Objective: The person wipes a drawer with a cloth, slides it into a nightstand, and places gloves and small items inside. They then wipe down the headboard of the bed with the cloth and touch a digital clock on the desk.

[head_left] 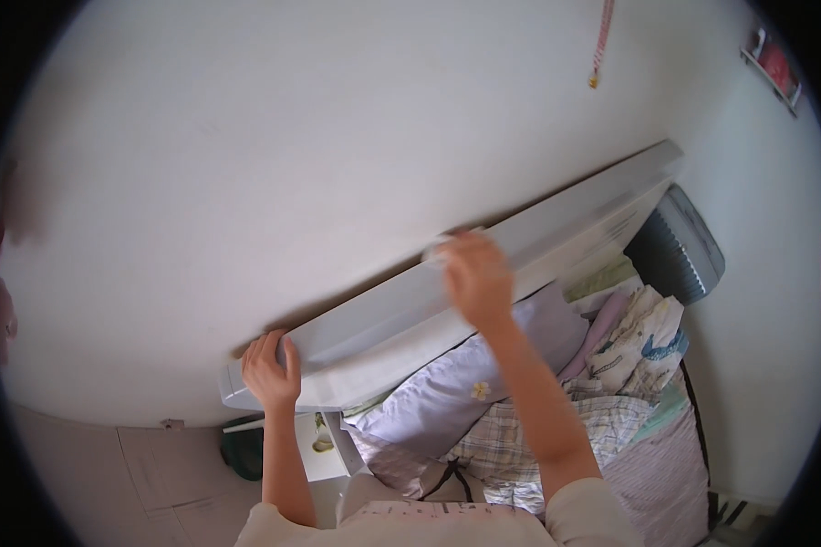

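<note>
A long pale grey headboard (374, 314) runs along the white wall, slanting up to the right. At its left end my left hand (271, 372) grips the top edge, fingers over the top and thumb on the near side. My right hand (476, 278), smeared by motion, is closed at the middle of the top edge. A whitish scrap like a cloth or tissue (440, 248) shows at its fingers; its exact kind is too blurred to tell. Below my right forearm lies a pale lilac pillow (433, 387) with a small yellow flower on it.
Plaid bedding (511, 438) and a rumpled patterned cloth (643, 342) lie on the bed. A grey ribbed plastic item (693, 246) stands beyond the headboard's right end. A red-and-white strap (602, 41) hangs on the wall. A dark green object (243, 448) is low at left.
</note>
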`<state>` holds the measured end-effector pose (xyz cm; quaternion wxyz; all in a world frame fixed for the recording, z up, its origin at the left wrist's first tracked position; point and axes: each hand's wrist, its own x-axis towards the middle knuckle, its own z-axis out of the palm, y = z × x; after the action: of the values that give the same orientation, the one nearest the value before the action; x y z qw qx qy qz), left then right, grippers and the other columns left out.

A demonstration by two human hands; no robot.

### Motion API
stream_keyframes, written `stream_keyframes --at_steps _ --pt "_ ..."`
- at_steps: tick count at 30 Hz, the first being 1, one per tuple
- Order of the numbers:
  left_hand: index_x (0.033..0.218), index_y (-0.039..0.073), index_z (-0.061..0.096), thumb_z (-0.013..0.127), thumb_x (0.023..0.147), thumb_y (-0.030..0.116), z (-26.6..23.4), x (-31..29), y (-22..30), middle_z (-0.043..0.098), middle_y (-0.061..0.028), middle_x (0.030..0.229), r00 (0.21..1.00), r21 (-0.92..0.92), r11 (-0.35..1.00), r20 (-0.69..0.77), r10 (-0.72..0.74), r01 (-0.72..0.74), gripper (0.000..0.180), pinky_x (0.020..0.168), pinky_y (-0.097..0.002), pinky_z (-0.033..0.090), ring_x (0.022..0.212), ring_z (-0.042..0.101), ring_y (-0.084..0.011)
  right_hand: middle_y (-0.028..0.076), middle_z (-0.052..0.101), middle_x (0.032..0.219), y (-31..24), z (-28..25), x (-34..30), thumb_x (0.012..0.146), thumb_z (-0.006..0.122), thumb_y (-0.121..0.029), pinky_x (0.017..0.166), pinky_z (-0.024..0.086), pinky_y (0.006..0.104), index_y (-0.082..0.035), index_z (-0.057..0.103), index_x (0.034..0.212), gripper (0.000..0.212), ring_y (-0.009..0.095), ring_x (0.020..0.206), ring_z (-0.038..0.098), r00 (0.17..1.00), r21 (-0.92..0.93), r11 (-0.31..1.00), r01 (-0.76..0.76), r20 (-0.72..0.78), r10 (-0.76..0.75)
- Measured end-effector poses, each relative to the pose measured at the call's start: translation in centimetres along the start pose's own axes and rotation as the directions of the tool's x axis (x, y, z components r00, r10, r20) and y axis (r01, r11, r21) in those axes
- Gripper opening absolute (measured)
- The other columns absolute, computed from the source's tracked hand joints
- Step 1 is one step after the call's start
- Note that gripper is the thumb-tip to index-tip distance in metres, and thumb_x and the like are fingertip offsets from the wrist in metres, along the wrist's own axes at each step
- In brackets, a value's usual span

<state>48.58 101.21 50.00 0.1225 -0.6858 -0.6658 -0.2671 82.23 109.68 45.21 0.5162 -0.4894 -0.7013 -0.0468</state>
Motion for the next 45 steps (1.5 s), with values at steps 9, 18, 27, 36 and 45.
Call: stream_keyframes --at_steps 9,18,27,36,45 --pt "0.096 0.005 0.071 0.061 0.090 0.023 -0.3 0.4 0.1 0.069 -0.0111 0.086 1.000 -0.057 0.998 0.021 0.006 -0.004 0.022 0.079 -0.0438 0.049 0.083 0.064 -0.0334 0.009 0.069 0.120 -11.9 4.8 -3.2 0.082 0.067 -0.012 0.105 0.048 0.0481 -0.012 0.069 0.113 0.032 0.030 0.117 0.065 0.997 0.111 0.994 -0.002 0.076 -0.007" --pt "0.101 0.000 0.066 0.053 0.095 0.017 -0.3 2.3 -0.2 0.066 -0.0187 0.082 0.937 -0.136 0.984 0.312 0.154 -0.116 0.022 0.071 -0.0525 0.047 0.077 0.062 -0.0411 0.010 0.071 0.114 -1.4 -1.0 1.5 0.081 0.062 -0.004 0.104 0.046 0.0489 -0.008 0.070 0.101 0.022 0.034 0.116 0.063 0.988 -0.213 0.967 -0.139 -0.092 0.121" --pt "0.111 -0.004 0.065 0.051 0.097 0.017 -0.9 3.9 0.5 0.068 -0.0238 0.087 0.829 -0.267 0.944 0.471 0.302 -0.192 0.029 0.066 -0.0543 0.049 0.077 0.064 -0.0437 0.007 0.071 0.116 -4.6 -1.6 1.1 0.078 0.062 0.000 0.105 0.048 0.0475 -0.009 0.070 0.100 0.025 0.030 0.118 0.063 0.991 -0.064 0.992 -0.106 0.080 0.111" --pt "0.128 -0.002 0.059 0.053 0.099 0.026 0.8 3.0 -1.0 0.068 -0.0263 0.106 0.809 -0.276 0.936 0.486 0.331 -0.217 0.040 0.080 -0.0536 0.053 0.091 0.066 -0.0458 0.009 0.071 0.115 -3.0 0.0 0.6 0.082 0.071 -0.008 0.107 0.047 0.0478 -0.006 0.069 0.099 0.017 0.030 0.118 0.062 0.944 -0.248 0.923 -0.294 -0.229 0.239" --pt "0.127 -0.001 0.061 0.055 0.098 0.024 1.2 2.6 -2.1 0.068 -0.0265 0.104 0.836 -0.303 0.939 0.464 0.293 -0.161 0.039 0.079 -0.0544 0.050 0.092 0.064 -0.0465 0.007 0.072 0.116 -1.0 -1.3 0.0 0.088 0.070 -0.010 0.107 0.047 0.0483 -0.008 0.069 0.101 0.014 0.030 0.117 0.063 0.974 -0.213 0.951 -0.224 -0.074 0.213"
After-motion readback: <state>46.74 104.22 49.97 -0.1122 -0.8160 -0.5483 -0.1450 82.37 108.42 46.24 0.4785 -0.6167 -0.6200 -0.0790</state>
